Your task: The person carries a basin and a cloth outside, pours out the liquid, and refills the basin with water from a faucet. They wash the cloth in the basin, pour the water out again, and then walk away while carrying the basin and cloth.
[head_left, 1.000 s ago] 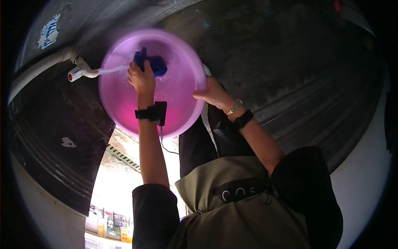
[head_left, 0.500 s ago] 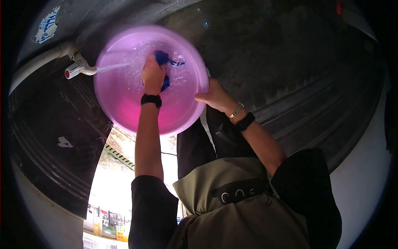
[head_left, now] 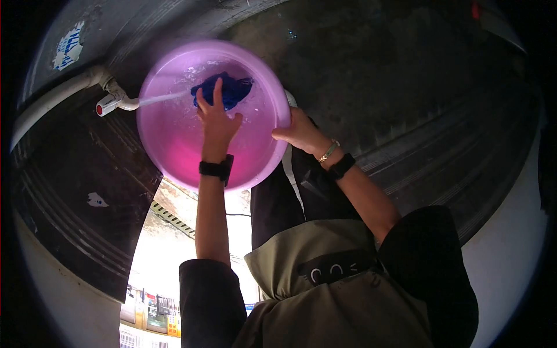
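Note:
Water runs from a tap (head_left: 110, 103) into a pink basin (head_left: 168, 148). A dark blue cloth (head_left: 232, 91) lies spread in the water near the far side of the basin. My left hand (head_left: 216, 119) is over the basin at the near edge of the cloth, its fingers apart; whether the fingertips touch the cloth is unclear. With thumb inside and fingers outside, my right hand (head_left: 300, 132) grips the basin's right rim.
A pale pipe (head_left: 55, 103) leads to the tap at the left. Dark, ridged surfaces surround the basin. Below left, a bright area shows a slotted strip (head_left: 173, 220) and shelves with goods (head_left: 156, 310). My apron (head_left: 336, 290) is below.
My left hand has let go of the bunched blue cloth, and its fingers have opened. The cloth has spread out in the water. My right hand stays on the rim.

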Demonstrator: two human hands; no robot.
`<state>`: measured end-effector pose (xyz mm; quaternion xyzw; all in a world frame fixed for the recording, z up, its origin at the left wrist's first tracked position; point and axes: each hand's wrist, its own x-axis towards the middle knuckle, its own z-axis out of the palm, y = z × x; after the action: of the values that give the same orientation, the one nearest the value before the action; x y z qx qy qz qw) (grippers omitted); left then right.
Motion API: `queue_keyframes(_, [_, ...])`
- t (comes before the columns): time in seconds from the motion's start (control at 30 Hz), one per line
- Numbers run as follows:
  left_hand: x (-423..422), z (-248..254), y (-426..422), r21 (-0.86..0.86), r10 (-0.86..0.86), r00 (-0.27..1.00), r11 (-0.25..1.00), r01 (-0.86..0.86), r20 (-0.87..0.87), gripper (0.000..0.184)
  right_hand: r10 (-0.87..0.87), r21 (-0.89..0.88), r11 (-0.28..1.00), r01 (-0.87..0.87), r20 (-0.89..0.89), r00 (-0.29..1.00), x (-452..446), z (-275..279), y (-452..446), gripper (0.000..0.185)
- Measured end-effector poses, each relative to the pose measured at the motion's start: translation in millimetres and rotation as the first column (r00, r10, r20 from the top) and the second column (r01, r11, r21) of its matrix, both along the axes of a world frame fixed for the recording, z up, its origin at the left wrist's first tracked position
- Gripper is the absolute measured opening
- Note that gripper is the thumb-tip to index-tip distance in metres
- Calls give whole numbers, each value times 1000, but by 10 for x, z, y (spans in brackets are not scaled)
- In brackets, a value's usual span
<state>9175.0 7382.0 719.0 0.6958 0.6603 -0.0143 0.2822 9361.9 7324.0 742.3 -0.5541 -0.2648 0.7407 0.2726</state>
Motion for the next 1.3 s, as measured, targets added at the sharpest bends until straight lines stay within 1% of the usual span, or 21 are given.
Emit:
queue_keyframes(0.03, [121,45,25,-2,0,1000,1000,0,3,87,0,-2,1000,0,3,1000,-7,6,-17,33])
queue_keyframes(0.1, [326,67,87,-107,107,974,986,-130,-198,67,-30,-39,999,29,-9,1000,-10,17,-80,33])
queue_keyframes(0.13, [318,-56,118,-116,109,975,984,-133,-192,67,-26,-48,999,26,-2,1000,-6,20,-98,33])
queue_keyframes(0.2, [261,-251,248,79,100,990,993,-92,-101,40,-55,-5,998,55,-29,998,-17,22,-98,32])
queue_keyframes(0.23, [288,-238,253,104,180,981,980,-173,-68,18,-50,-10,999,50,-31,998,-23,22,-99,32])
queue_keyframes(0.27, [225,-270,268,103,185,980,979,-177,-72,18,-42,-19,999,41,-25,999,-25,12,-81,33])
queue_keyframes(0.33, [74,-386,355,180,73,997,981,-71,-6,16,-30,-18,999,29,-15,999,-18,4,-36,33])
queue_keyframes(0.37, [28,-410,356,332,38,998,942,-52,48,13,-34,-14,999,33,-18,999,-13,8,-33,34])
queue_keyframes(0.4, [2,-356,370,333,42,998,941,-55,46,13,-38,-11,999,37,-26,999,-20,8,-35,34])
queue_keyframes(0.47, [-91,-208,372,147,121,993,982,-120,4,5,-52,-2,999,52,-42,998,-34,-45,-53,35])
queue_keyframes(0.53, [-217,-59,326,213,143,990,967,-137,-16,5,-66,12,998,67,-62,996,-51,-47,-37,35])
queue_keyframes(0.6, [-412,92,274,-1,386,878,915,-403,284,9,-101,-9,995,100,-55,993,-43,-8,-29,33])
queue_keyframes(0.67, [-449,401,246,195,404,848,853,-485,343,17,-81,-9,997,81,-37,996,-41,25,-54,31])
queue_keyframes(0.73, [-501,737,267,244,422,867,841,-484,265,25,-64,-18,998,64,-24,998,-47,29,-75,30])
queue_keyframes(0.77, [-497,898,296,329,455,864,799,-503,217,29,-56,-60,997,54,-23,998,-49,37,-95,29])
queue_keyframes(0.8, [-434,1109,346,317,508,812,750,-581,286,35,-47,-101,994,44,-23,999,-55,42,-114,28])
queue_keyframes(0.87, [-549,1309,438,316,578,809,751,-579,107,40,-51,-94,994,47,-36,998,-53,44,-127,27])
queue_keyframes(1.03, [-535,1527,766,384,634,773,708,-592,24,56,-120,-31,993,118,-64,991,-58,66,-117,22])
queue_keyframes(1.1, [-556,1478,898,384,670,743,687,-617,-3,69,-105,-25,994,103,-98,990,-46,84,-91,29])
queue_keyframes(1.23, [-609,1309,969,415,643,763,678,-606,63,57,-71,-28,997,69,-56,996,-5,95,-48,30])
queue_keyframes(1.3, [-694,1286,939,337,572,812,746,-575,120,45,-19,23,1000,19,-8,1000,8,58,-52,32])
